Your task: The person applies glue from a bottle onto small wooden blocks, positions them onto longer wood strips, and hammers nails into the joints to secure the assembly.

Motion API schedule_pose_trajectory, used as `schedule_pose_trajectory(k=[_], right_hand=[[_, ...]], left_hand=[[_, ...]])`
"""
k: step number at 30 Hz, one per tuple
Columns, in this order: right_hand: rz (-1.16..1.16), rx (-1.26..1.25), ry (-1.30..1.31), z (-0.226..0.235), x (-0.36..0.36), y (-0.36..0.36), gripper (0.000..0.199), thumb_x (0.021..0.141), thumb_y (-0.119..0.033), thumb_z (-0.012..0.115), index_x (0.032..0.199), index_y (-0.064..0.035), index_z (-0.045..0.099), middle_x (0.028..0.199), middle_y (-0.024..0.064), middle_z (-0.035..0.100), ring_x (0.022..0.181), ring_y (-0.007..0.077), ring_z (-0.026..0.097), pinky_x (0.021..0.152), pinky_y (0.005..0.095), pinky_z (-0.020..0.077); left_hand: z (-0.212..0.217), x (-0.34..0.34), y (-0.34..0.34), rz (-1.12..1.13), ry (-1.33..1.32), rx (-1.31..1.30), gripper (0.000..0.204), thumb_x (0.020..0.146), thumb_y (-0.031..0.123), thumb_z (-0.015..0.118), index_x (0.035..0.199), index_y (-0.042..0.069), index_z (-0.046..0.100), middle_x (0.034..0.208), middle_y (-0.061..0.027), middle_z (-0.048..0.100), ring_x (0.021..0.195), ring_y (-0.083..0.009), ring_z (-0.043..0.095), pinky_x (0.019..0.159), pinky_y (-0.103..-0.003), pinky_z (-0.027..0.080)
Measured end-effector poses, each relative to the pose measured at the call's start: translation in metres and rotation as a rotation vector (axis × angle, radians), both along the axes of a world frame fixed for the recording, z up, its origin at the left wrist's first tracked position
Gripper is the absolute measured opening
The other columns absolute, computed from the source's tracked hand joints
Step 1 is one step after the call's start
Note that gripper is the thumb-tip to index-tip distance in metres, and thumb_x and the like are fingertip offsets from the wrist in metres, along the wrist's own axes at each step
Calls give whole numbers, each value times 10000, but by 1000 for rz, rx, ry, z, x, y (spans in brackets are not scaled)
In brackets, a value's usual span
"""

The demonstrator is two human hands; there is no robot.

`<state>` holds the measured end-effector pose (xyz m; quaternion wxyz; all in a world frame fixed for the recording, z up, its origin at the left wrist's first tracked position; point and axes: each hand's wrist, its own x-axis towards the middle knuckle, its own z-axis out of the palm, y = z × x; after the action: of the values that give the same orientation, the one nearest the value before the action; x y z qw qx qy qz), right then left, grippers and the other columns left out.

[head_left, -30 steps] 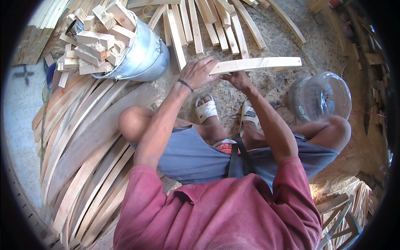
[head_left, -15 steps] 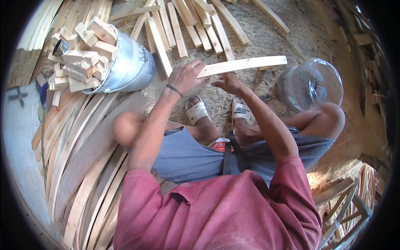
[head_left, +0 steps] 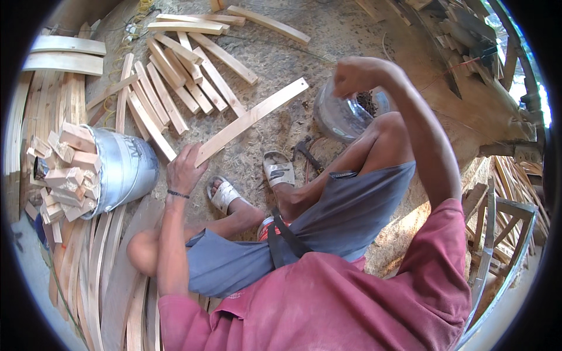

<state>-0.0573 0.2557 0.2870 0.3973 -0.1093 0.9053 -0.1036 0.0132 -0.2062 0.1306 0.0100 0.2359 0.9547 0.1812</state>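
My left hand (head_left: 186,169) is closed around the near end of a flat wooden strip (head_left: 252,121). The strip slants up to the right, with a small hole or mark near its far end. My right hand (head_left: 355,77) is raised over a clear, rounded plastic container (head_left: 333,116), its fingers curled together and pointing down. Whatever those fingers may hold is hidden. Small dark pieces (head_left: 367,104) lie inside the container, too small to name. On the ground by my foot rests a dark hammer (head_left: 308,155).
At left a metal bucket (head_left: 130,169) on its side holds wood offcuts (head_left: 73,175). Several loose strips (head_left: 175,76) are scattered ahead, and long curved boards (head_left: 99,263) lie beside my left knee. A wooden frame (head_left: 509,222) stands at right.
My right hand has left the strip and risen rightward over the container. My left hand still holds the strip, now tilted more steeply. The whole view has turned to the right.
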Motion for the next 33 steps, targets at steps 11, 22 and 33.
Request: schedule_pose_trajectory(k=[11,22,33], right_hand=[[-51,441,197,-102,11,127,280,810,-86,627,1065,-22,722,1078,195,713,1011,286,697,852,408,567],[157,487,227,-159,9,147,200,820,-43,641,999,-50,730,989,175,720,964,345,706,800,431,583],[205,431,-47,-39,20,94,177,723,-18,641,866,-18,745,836,174,717,787,302,707,708,399,554]], left_hand=[[1,-8,-5,59,-37,24,493,716,186,795,1181,108,650,1068,-89,642,898,-326,677,750,-407,560],[5,-7,7,60,-14,6,454,725,141,790,1155,128,646,1029,-81,641,889,-330,673,744,-421,552],[0,-5,2,59,-12,22,456,725,173,793,1156,132,651,1027,-77,635,879,-316,675,727,-411,554]])
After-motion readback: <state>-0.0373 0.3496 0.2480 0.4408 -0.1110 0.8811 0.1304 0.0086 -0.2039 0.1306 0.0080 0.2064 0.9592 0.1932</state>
